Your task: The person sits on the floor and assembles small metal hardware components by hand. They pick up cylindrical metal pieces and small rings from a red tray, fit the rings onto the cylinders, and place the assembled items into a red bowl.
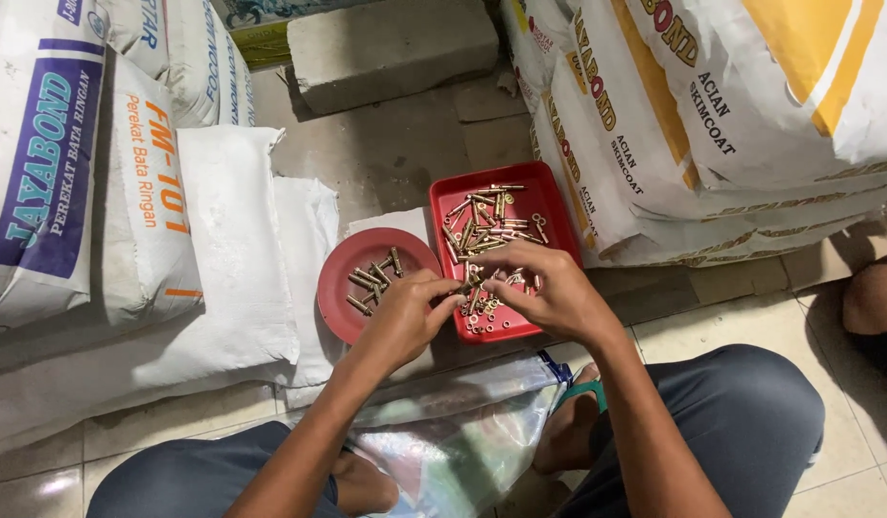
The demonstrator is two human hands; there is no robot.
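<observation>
- Both knees in dark trousers sit closest, over a plastic bag.
- Left hand and right hand pinch 1 small bolt together.
- Bolt sits above the square red tray, beside the round red plate.

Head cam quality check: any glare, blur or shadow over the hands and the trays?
Head view: even indoor light, hands sharp; small parts in the red rectangular tray and round red dish too tiny to resolve; glare spot on floor tile; wide-angle bowing at the sack edges.
</observation>
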